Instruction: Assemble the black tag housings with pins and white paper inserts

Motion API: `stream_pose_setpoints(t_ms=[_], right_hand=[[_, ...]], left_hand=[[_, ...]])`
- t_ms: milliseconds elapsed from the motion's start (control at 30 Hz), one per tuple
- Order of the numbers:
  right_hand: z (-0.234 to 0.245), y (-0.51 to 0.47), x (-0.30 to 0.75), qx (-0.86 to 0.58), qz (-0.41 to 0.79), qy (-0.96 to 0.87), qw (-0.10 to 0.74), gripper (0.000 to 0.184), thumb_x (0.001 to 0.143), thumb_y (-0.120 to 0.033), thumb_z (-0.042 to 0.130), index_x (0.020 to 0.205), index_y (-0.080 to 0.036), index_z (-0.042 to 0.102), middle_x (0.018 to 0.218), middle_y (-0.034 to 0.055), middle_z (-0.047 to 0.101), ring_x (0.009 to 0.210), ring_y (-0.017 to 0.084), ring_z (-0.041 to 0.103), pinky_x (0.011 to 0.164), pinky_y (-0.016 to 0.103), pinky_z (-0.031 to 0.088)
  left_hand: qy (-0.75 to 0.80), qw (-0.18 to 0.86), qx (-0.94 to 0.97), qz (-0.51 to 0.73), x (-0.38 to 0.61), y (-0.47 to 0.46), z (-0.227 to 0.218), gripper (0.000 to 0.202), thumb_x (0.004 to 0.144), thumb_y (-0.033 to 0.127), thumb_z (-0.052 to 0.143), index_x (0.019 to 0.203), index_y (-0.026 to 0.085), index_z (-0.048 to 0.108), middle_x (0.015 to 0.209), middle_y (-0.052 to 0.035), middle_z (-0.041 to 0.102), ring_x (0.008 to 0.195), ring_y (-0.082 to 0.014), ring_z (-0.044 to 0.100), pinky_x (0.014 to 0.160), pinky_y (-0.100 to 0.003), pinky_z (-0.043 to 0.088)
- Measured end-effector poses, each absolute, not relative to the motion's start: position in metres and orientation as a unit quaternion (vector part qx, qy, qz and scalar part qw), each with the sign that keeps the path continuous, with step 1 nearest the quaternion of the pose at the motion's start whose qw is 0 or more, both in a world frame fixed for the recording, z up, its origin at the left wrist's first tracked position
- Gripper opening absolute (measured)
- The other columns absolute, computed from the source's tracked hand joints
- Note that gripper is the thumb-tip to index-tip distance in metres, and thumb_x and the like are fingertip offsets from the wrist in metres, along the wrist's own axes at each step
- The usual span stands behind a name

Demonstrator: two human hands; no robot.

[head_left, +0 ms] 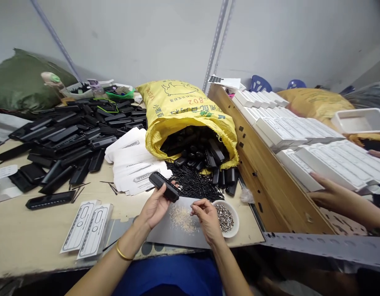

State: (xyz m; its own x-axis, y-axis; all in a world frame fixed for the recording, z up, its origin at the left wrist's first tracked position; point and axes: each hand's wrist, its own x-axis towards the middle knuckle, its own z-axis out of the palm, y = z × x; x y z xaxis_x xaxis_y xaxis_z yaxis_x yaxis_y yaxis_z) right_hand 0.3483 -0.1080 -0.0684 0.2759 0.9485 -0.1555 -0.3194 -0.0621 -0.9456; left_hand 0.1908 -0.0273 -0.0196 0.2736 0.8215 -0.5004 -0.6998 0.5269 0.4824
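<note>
Left hand [156, 205] gripped a black case [164, 186] by its lower end, tilted above a grey sheet [171, 236] strewn with tiny pale parts [184, 218]. Right hand [207, 213] hovered just beside a white bowl [235, 230] of metal pieces [223, 217], fingertips pressed together; whether they pinched a part could not be told. Judgement: fitting would go best with the case held steady, opening toward the right hand, and the pinch kept low over the sheet so drops stayed recoverable.
</note>
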Motion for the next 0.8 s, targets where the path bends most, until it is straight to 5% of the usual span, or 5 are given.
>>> stream_pose_setpoints(t_ms=[467,667,800], right_hand=[[-0.053,-0.098,0.304,-0.605,0.261,-0.54,0.524,0.014,0.088,-0.025,0.05,0.079,-0.021,0.06,0.078,0.0037,0.064,0.076,0.018,0.058,0.071,0.029,0.044],[-0.063,-0.092,0.291,-0.587,0.369,-0.453,0.56,0.016,0.085,-0.029,0.054,0.073,-0.02,0.057,0.07,0.0004,0.061,0.067,0.015,0.056,0.065,0.027,0.045],[-0.072,-0.096,0.299,-0.536,0.453,-0.396,0.592,0.015,0.081,-0.035,0.059,0.08,-0.02,0.057,0.072,0.0,0.061,0.068,0.015,0.058,0.064,0.026,0.048]], left_hand=[[0.366,0.757,0.096,0.532,0.181,-0.052,-0.028,0.035,0.085,0.011,0.06,0.119,0.016,0.056,0.104,-0.0078,0.07,0.094,-0.0169,0.067,0.09,-0.031,0.054],[0.373,0.739,0.133,0.545,0.182,-0.053,-0.025,0.04,0.081,0.016,0.066,0.118,0.02,0.054,0.107,-0.0063,0.069,0.101,-0.0162,0.065,0.092,-0.029,0.052],[0.375,0.727,0.215,0.534,0.17,-0.059,-0.018,0.042,0.076,0.019,0.071,0.114,0.022,0.056,0.11,-0.0072,0.068,0.107,-0.0234,0.063,0.094,-0.037,0.049]])
